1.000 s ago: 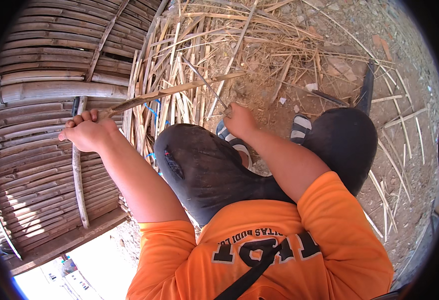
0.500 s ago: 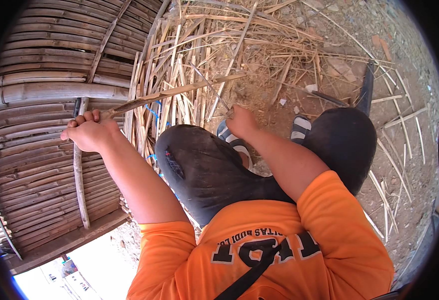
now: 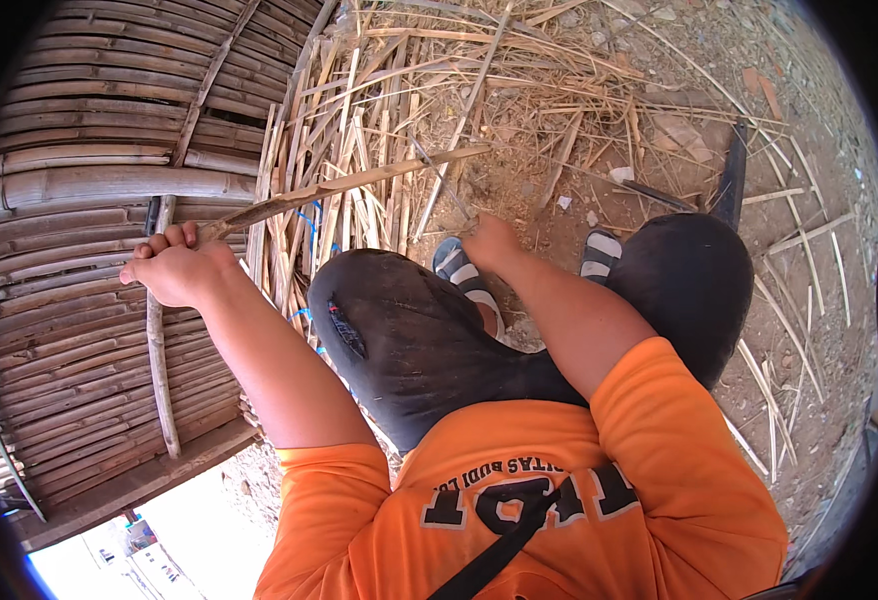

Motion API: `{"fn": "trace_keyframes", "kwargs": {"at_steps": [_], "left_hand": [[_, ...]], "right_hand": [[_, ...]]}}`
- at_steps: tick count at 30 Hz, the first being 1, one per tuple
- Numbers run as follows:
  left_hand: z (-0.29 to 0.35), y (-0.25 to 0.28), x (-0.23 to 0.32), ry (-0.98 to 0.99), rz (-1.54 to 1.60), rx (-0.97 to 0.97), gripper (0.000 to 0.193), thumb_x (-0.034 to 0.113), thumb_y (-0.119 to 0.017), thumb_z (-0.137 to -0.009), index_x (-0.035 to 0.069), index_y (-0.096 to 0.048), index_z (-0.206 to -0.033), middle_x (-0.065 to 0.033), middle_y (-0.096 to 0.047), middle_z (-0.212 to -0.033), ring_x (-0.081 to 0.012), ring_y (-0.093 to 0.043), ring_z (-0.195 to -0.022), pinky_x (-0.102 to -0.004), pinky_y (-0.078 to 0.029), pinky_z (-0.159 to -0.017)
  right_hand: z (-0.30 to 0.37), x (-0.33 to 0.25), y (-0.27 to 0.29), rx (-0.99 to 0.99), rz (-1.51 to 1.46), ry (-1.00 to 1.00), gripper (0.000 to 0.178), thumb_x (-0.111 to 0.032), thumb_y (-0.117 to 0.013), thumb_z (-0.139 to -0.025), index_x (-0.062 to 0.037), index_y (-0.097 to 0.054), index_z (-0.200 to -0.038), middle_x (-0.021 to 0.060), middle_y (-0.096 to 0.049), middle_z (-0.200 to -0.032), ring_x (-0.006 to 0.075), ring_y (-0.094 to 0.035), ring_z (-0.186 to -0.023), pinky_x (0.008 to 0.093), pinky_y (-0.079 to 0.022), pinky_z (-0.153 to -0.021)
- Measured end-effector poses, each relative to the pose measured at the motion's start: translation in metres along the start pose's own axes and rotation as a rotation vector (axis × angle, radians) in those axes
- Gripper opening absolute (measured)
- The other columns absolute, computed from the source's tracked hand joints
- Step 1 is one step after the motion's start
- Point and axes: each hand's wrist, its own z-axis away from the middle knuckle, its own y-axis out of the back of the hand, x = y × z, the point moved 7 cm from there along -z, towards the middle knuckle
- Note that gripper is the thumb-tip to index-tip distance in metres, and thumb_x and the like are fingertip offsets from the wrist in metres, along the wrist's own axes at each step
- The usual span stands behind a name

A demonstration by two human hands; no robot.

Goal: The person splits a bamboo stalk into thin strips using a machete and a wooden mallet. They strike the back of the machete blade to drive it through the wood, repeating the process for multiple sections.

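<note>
My left hand (image 3: pixel 181 268) is closed on the near end of a long, split bamboo strip (image 3: pixel 349 183). The strip reaches out to the right, past my left knee, and rises slightly toward its tip. Closed round the base of a thin, grey-bladed knife (image 3: pixel 446 184), my right hand (image 3: pixel 493 244) is in front of my knees. The blade crosses the strip near its far end; its handle is hidden in my fist. I cannot tell whether the edge touches the strip.
A bamboo slat panel (image 3: pixel 79 130) with a wooden pole (image 3: pixel 161 370) stands at the left. Long split bamboo pieces (image 3: pixel 359 200) are heaped beyond my left knee, with shavings (image 3: pixel 559 75) on the dirt. A dark flat bar (image 3: pixel 731 175) lies past my right knee.
My right hand has shifted a little to the right, and the knife blade has slid along the strip toward its far tip. My left hand stays almost still.
</note>
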Motion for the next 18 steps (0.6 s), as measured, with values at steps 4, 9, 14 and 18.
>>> {"fn": "trace_keyframes", "kwargs": {"at_steps": [4, 9, 14, 18], "left_hand": [[0.000, -0.005, -0.002, -0.010, 0.036, -0.061, 0.047, 0.047, -0.024, -0.111, 0.014, -0.036, -0.079, 0.0033, -0.025, -0.063, -0.0141, -0.022, -0.057, -0.0311, -0.025, -0.054], [0.010, -0.011, 0.005, -0.036, 0.029, -0.081, 0.047, 0.047, -0.024, -0.111, 0.014, -0.035, -0.079, 0.0032, -0.026, -0.064, -0.0141, -0.023, -0.057, -0.0310, -0.026, -0.054], [0.006, -0.008, -0.001, -0.008, 0.009, -0.043, 0.048, 0.048, -0.025, -0.111, 0.014, -0.035, -0.078, 0.0033, -0.027, -0.064, -0.0137, -0.023, -0.057, -0.0307, -0.026, -0.055], [-0.003, -0.001, -0.001, -0.011, 0.034, -0.083, 0.047, 0.047, -0.024, -0.111, 0.015, -0.035, -0.079, 0.0035, -0.027, -0.064, -0.0135, -0.024, -0.056, -0.0303, -0.027, -0.054]], "right_hand": [[0.024, -0.055, 0.018, 0.032, -0.113, 0.211, 0.031, -0.015, -0.065, -0.082, -0.0010, -0.061, -0.109, 0.0231, -0.071, -0.097, 0.0413, -0.068, -0.097, 0.0499, -0.053, -0.086], [0.024, -0.039, 0.005, -0.014, -0.009, 0.252, 0.034, -0.016, -0.068, -0.081, -0.0015, -0.060, -0.110, 0.0251, -0.069, -0.100, 0.0432, -0.067, -0.096, 0.0514, -0.053, -0.085], [-0.016, 0.047, -0.015, 0.040, 0.054, -0.089, 0.041, -0.022, -0.071, -0.080, -0.0002, -0.064, -0.115, 0.0279, -0.069, -0.103, 0.0427, -0.067, -0.102, 0.0487, -0.052, -0.090], [0.004, -0.004, 0.003, 0.044, 0.004, 0.050, 0.034, -0.016, -0.067, -0.080, 0.0001, -0.062, -0.110, 0.0278, -0.069, -0.105, 0.0435, -0.067, -0.102, 0.0508, -0.053, -0.089]]}}
